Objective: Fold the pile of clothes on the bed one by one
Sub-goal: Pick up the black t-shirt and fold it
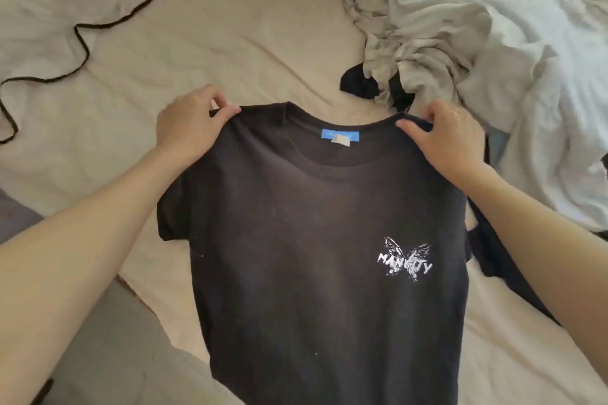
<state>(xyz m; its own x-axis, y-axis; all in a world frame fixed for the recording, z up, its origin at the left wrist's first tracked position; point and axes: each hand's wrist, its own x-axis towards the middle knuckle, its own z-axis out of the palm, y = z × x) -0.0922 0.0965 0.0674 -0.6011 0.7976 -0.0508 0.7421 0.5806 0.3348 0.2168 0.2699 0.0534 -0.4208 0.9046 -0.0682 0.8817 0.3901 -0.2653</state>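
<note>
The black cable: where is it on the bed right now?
In the head view the black cable snakes across the cream sheet at upper left, beyond the left hand, apart from the black T-shirt.

You get soft, even daylight, brightest on the white duvet [526,26] at 2 o'clock; shadows are faint, edges bow slightly, detail is mildly soft.
</note>
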